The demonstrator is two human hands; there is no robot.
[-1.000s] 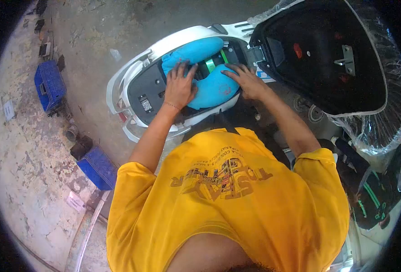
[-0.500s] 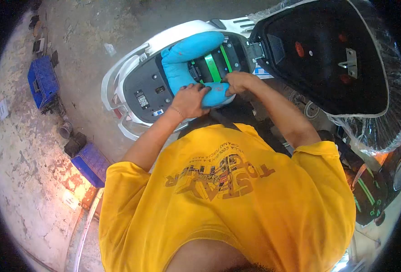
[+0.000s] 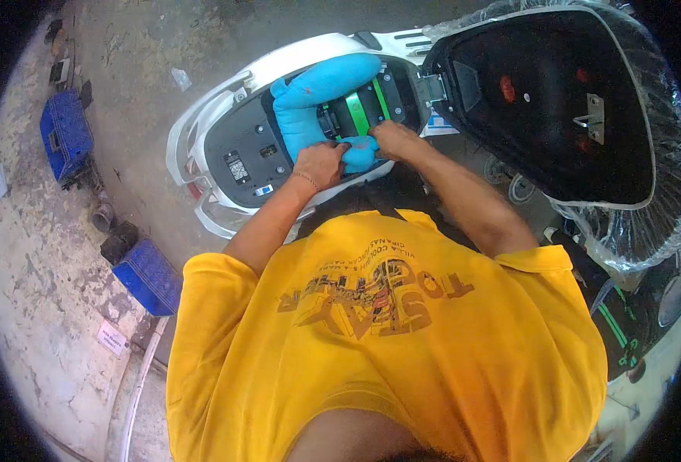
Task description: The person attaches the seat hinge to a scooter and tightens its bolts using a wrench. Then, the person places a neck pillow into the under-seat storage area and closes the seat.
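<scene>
The hands (image 3: 356, 154) hide the blue cushion's (image 3: 321, 96) near end.

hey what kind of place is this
Probably a scooter workshop or yard: a white scooter with its seat raised, bare concrete floor, blue crates along the wall.

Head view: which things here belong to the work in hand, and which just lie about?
In hand:
left hand and right hand, both gripping the blue padded cover
black unit with green bands
white scooter body
raised seat

Lying about:
blue crates
white hose
</scene>
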